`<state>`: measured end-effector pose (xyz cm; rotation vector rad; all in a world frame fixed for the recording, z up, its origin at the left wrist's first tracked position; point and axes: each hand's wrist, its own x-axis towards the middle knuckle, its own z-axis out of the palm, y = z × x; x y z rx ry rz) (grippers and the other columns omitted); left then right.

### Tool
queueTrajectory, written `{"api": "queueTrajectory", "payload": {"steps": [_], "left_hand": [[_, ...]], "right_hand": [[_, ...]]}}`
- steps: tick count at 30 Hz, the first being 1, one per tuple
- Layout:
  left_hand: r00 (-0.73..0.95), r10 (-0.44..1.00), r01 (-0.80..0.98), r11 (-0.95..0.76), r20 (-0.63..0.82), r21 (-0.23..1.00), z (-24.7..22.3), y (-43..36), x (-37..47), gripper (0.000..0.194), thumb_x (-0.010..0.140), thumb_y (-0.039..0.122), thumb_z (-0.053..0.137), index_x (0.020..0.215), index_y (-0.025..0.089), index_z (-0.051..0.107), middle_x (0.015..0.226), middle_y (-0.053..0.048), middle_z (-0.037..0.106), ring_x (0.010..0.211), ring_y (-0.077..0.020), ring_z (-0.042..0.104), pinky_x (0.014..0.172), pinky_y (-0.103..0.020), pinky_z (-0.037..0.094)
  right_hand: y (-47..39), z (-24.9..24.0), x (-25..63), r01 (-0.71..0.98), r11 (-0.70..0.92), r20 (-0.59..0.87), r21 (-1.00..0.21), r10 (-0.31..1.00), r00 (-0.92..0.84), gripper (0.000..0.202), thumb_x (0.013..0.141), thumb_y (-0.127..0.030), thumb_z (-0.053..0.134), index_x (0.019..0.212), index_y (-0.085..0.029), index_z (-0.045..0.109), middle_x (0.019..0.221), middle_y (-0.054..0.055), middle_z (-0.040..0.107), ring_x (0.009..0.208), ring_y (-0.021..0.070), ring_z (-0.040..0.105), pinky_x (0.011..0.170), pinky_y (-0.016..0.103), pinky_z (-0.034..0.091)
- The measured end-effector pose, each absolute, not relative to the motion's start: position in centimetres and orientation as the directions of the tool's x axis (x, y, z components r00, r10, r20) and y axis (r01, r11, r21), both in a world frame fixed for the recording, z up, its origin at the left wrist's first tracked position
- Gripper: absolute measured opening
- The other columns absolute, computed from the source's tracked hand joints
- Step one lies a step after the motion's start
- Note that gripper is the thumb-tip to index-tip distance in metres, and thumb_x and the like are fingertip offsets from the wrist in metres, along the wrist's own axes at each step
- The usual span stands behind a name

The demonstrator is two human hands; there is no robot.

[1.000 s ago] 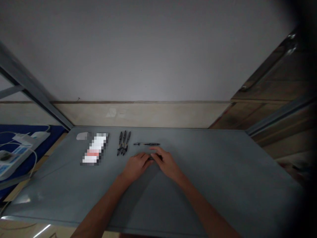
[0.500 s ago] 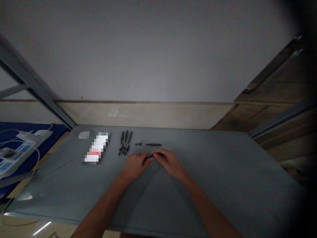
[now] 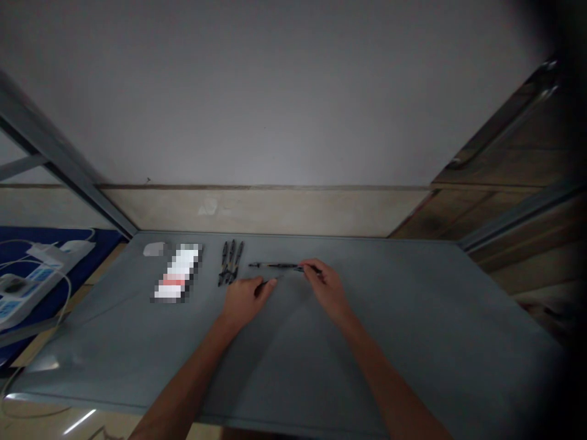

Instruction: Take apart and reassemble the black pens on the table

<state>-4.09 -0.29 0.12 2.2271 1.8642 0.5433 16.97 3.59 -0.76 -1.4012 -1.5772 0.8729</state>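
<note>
My left hand (image 3: 245, 299) is closed on a dark pen part whose thin tip points right from between thumb and fingers. To its right, my right hand (image 3: 323, 284) pinches a small dark pen piece that reaches left from its fingertips. A dark pen (image 3: 275, 265) lies sideways on the table just beyond both hands, its right end close to the right fingertips. Several dark pens (image 3: 230, 261) lie side by side, lengthwise, beyond my left hand. The two hands are apart.
A pixelated white phone-like object (image 3: 178, 273) lies on the grey table (image 3: 413, 330) at the left, beside a small whitish item (image 3: 155, 249). Past the left edge, a white power strip (image 3: 43, 281) with cables rests on a blue surface. A wall stands behind the table.
My hands have parted: the right one moved right and slightly away from me with a dark piece, and the left one shifted slightly left. The pens on the table look unchanged.
</note>
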Motion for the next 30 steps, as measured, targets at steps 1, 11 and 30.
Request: {"api": "queueTrajectory", "payload": {"steps": [1,11,30], "left_hand": [[0.137,0.976,0.901,-0.194,0.169,0.387,0.1,-0.3,-4.1,0.056,0.094,0.056,0.032,0.063,0.018,0.059,0.054,-0.002,0.059,0.053,-0.0137,0.056,0.052,-0.024,0.028],[0.181,0.957,0.803,-0.277,0.226,0.527,-0.2,-0.5,-3.8,0.048,0.095,0.048,0.034,0.062,0.018,0.051,0.050,0.003,0.047,0.048,-0.0095,0.046,0.051,-0.023,0.026],[0.388,0.898,0.765,-0.439,0.207,0.471,-1.3,-0.5,-3.8,0.036,0.098,0.041,0.033,0.116,0.025,0.060,0.100,-0.004,0.070,0.085,-0.0168,0.067,0.076,-0.027,0.051]], "right_hand": [[3.7,-1.0,17.1,0.453,0.148,0.164,-0.879,0.986,-0.005,0.027,0.088,-0.035,0.047,0.100,-0.020,0.066,0.090,0.007,0.068,0.075,0.0190,0.061,0.064,0.030,0.046],[4.8,-3.4,19.0,0.789,0.209,0.378,-0.578,0.925,0.031,0.024,0.084,-0.022,0.053,0.106,-0.020,0.061,0.093,0.010,0.067,0.089,0.0257,0.059,0.087,0.044,0.043],[1.4,-0.7,14.3,0.505,0.262,0.150,-0.822,0.956,-0.252,0.048,0.095,-0.051,0.034,0.058,-0.023,0.045,0.053,0.000,0.049,0.053,0.0164,0.050,0.054,0.028,0.037]]}}
